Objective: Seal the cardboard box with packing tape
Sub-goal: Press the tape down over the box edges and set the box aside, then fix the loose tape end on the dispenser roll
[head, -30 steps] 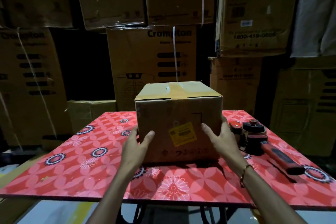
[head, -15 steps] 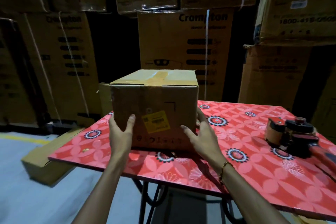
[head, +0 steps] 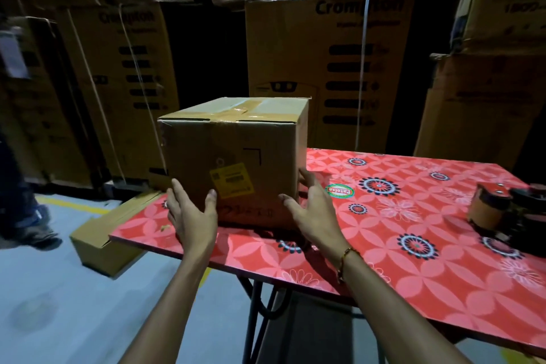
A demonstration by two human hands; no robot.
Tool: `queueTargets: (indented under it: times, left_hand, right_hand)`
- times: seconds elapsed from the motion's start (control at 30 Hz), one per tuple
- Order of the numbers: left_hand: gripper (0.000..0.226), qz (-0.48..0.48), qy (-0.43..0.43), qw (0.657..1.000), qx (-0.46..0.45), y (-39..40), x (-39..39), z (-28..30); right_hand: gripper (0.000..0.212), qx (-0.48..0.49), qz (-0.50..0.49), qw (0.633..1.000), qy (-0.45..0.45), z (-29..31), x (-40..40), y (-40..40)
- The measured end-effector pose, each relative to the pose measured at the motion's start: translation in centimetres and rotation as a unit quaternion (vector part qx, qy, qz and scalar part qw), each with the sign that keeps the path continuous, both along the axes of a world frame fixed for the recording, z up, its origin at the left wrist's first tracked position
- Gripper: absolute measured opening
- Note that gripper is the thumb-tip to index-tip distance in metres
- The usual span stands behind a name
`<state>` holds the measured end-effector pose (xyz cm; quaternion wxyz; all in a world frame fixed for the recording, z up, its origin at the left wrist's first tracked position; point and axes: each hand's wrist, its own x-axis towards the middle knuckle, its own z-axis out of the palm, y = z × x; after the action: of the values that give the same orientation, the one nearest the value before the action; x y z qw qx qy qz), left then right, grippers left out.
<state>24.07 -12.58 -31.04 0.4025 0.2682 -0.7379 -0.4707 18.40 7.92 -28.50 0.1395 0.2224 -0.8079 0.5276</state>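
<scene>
A brown cardboard box (head: 236, 156) with a yellow label stands near the left corner of the red flowered table (head: 384, 245). Brown packing tape runs across its closed top flaps. My left hand (head: 192, 216) clasps its lower left corner, thumb on the front face. My right hand (head: 313, 213) clasps the lower right corner, fingers wrapped round the right side. Whether the box rests on the table or hovers just above it, I cannot tell. A tape dispenser (head: 499, 210) with a roll of brown tape lies at the table's right edge, well apart from both hands.
Tall stacks of large cartons (head: 325, 68) wall off the back. A low flat carton (head: 100, 245) lies on the grey floor by the table's left corner. Another person's leg and shoe (head: 20, 201) stand at the far left. A yellow floor line runs there.
Both hands have slid the box leftwards from the table's middle to its left corner. The view has turned left, so the tape dispenser now sits far to the right.
</scene>
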Motion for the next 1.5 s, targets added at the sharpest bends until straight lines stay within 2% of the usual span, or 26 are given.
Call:
queueTargets:
  times: [0.13,0.23,0.33,0.43,0.6,0.7,0.8,0.87,0.9,0.97,1.1,1.2,1.27,1.33,1.4,1.5]
  left_hand:
    - [0.077,-0.004,-0.024,0.999,-0.034,3.9,0.8,-0.2]
    - [0.053,-0.034,0.006,0.995,-0.09,7.7,1.3,-0.8]
    - [0.03,-0.097,0.03,0.987,-0.127,12.4,1.3,-1.0]
    - [0.018,-0.152,0.046,0.972,-0.174,17.0,0.9,-0.7]
    - [0.007,-0.298,0.037,0.943,-0.147,23.8,-1.1,-0.5]
    - [0.005,-0.38,0.017,0.921,-0.082,27.6,-2.0,-0.4]
    - [0.008,-0.431,-0.004,0.902,-0.025,30.8,-2.8,-0.1]
    - [0.012,-0.444,-0.014,0.896,-0.008,32.2,-3.4,0.2]
    - [0.013,-0.449,-0.022,0.893,-0.007,32.7,-3.7,0.3]
    - [0.013,-0.455,-0.035,0.89,-0.012,33.2,-4.3,0.3]
    - [0.011,-0.45,-0.042,0.892,-0.014,33.3,-5.0,0.3]
    - [0.012,-0.449,-0.04,0.892,-0.016,33.2,-5.1,0.2]
    - [0.013,-0.452,-0.038,0.891,-0.009,33.1,-5.1,0.1]
    - [0.015,-0.458,-0.03,0.888,0.001,33.2,-4.9,0.2]
    - [0.026,-0.469,-0.016,0.883,0.014,33.1,-4.5,0.4]
    - [0.059,-0.475,0.005,0.879,0.043,32.7,-4.3,0.1]
  right_hand:
    - [0.052,0.018,0.005,0.999,-0.032,-0.9,0.3,1.9]
    - [0.042,0.033,-0.012,0.998,-0.05,-1.3,0.9,4.7]
    - [0.036,0.04,-0.04,0.997,-0.053,-1.4,1.6,8.8]
    - [0.033,0.057,-0.076,0.994,-0.046,-1.4,2.3,13.6]
    - [0.028,0.087,-0.17,0.981,-0.017,-1.2,3.2,22.2]
    - [0.028,0.152,-0.256,0.954,0.039,-0.9,3.6,27.0]
    - [0.03,0.276,-0.371,0.884,0.074,-0.1,3.9,30.9]
    - [0.037,0.348,-0.428,0.833,0.053,0.4,4.1,32.9]
    - [0.043,0.372,-0.438,0.818,0.027,0.5,4.0,33.7]
    - [0.05,0.386,-0.426,0.817,-0.037,0.7,3.7,34.8]
    - [0.044,0.384,-0.387,0.832,-0.103,0.7,2.8,35.7]
    - [0.038,0.372,-0.356,0.847,-0.132,1.4,2.7,35.7]
    - [0.033,0.325,-0.328,0.873,-0.159,1.5,2.6,35.3]
    - [0.031,0.232,-0.298,0.905,-0.195,1.3,2.9,34.2]
    - [0.026,0.097,-0.246,0.935,-0.238,1.2,3.6,32.2]
    - [0.015,-0.054,-0.169,0.942,-0.285,1.3,5.0,28.4]
